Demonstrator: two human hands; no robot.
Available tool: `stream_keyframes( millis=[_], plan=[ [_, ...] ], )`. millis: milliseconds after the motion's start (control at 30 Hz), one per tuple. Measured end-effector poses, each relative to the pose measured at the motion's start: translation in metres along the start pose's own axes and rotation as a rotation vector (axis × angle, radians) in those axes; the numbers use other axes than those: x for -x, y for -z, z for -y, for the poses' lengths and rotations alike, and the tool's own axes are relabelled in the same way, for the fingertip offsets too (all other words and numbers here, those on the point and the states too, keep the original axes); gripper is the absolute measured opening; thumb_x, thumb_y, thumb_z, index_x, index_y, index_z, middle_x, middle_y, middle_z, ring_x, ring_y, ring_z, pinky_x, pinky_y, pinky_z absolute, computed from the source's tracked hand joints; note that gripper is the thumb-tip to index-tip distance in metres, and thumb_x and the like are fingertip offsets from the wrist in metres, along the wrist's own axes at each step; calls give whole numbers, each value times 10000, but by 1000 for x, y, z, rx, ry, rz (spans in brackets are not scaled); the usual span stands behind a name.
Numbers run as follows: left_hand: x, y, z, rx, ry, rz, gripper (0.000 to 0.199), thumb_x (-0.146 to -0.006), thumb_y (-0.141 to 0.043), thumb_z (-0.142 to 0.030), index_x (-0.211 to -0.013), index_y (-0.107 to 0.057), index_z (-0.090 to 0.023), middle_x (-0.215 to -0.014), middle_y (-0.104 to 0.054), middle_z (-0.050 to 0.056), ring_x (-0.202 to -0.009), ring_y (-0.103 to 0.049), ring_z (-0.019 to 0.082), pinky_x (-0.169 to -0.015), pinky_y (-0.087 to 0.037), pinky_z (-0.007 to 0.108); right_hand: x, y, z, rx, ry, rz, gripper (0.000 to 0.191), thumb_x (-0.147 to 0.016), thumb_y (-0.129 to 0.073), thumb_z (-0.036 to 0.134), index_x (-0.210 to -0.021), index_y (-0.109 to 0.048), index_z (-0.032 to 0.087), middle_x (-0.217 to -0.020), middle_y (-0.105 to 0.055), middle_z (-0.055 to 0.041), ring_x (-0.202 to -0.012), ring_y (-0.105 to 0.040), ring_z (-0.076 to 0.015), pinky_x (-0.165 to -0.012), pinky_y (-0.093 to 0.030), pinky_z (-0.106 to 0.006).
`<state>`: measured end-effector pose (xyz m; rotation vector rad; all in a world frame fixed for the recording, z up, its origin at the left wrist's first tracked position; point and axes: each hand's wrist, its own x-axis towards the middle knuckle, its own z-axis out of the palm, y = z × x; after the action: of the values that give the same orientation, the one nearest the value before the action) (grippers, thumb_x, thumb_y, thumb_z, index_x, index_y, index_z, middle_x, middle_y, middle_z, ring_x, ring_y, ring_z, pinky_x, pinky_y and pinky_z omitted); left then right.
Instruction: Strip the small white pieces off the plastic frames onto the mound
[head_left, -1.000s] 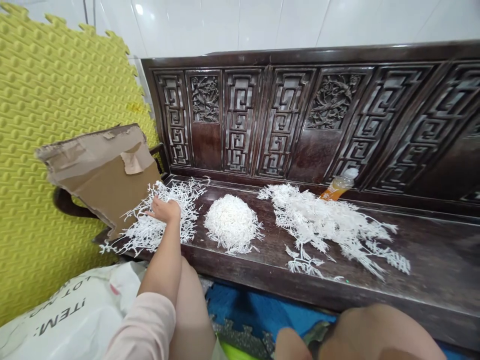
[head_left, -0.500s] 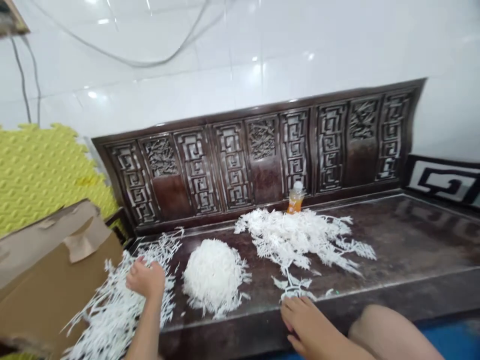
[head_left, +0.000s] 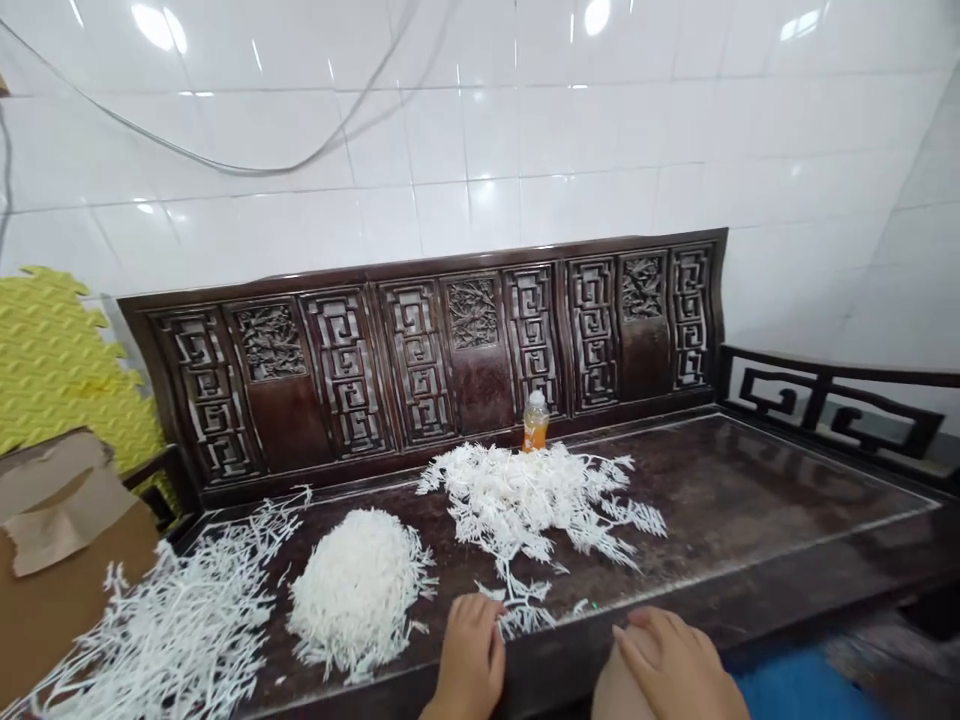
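- Moved since last frame?
- L hand (head_left: pixel 471 655) off left pile (head_left: pixel 172 630), now at seat edge of carved bench (head_left: pixel 750 500), fingers (head_left: pixel 484 612) loosely curled, empty, just beside white sprig (head_left: pixel 517 608).
- R hand (head_left: pixel 671 665)?
- Open, resting on knee (head_left: pixel 619 690), holds nothing.

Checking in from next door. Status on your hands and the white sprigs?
Left hand empty, at bench edge by white sprigs; right hand empty, on knee. Orange bottle behind sprigs.

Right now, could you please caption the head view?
Left hand by white sprigs on a carved wooden bench; right hand on knee.
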<state>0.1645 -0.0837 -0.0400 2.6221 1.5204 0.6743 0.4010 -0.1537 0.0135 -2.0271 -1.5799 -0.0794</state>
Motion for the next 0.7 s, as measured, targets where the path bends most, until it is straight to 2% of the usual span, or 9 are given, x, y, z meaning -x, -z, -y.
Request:
stream_keyframes(
  millis=[67,133,267,367,467,567,700],
  plan=[
    [-11,2,-26,2,-83,185,211,-785,-353,-213,-893,-530,-248,-971,-548,52,-911,-483,164,-823,-378,318,-1,7,11,-4,1,36,232,-729,-443,384,-797,-599,227,-880,-628,-76,-833,-542,-259,-662,-433,-358],
    [-22,8,-35,-50,-116,311,211,-772,-377,-226,-926,-521,-228,-1017,-529,50,-955,-471,165,-849,-359,308,-1,13,18,5,38,57,208,-735,-435,353,-791,-588,224,-886,-621,-72,-844,-527,-257,-667,-420,-358],
    [-27,17,-20,-277,-115,514,285,-756,-395,-242,-998,-518,-154,-1041,-531,106,-980,-473,214,-831,-352,347,-1,20,21,-4,69,141,167,-741,-412,324,-726,-541,219,-836,-601,-52,-796,-515,-226,-619,-393,-317],
    [-20,28,-4,-416,-252,624,313,-707,-471,-234,-990,-537,-119,-1019,-547,138,-961,-484,244,-831,-332,371,0,23,23,-44,55,174,159,-747,-400,335,-707,-498,215,-825,-583,-39,-787,-506,-208,-610,-379,-293],
    [-21,45,-1,-509,-431,672,295,-687,-505,-229,-957,-558,-122,-987,-568,140,-931,-505,231,-833,-323,356,4,25,27,-87,83,167,142,-752,-399,316,-686,-459,206,-781,-566,-36,-800,-498,-200,-645,-375,-290],
    [-38,62,-11,-467,-403,645,271,-730,-450,-261,-932,-565,-123,-938,-596,140,-892,-536,230,-811,-340,365,10,27,28,-118,170,163,126,-763,-391,288,-707,-455,196,-766,-553,-45,-809,-494,-194,-694,-372,-298],
    [-65,74,-20,-344,-342,580,267,-758,-411,-263,-939,-563,-140,-983,-599,127,-948,-533,230,-857,-328,368,18,34,30,-115,250,164,118,-776,-375,252,-768,-473,188,-890,-551,-68,-899,-483,-194,-783,-359,-314]
  ],
)
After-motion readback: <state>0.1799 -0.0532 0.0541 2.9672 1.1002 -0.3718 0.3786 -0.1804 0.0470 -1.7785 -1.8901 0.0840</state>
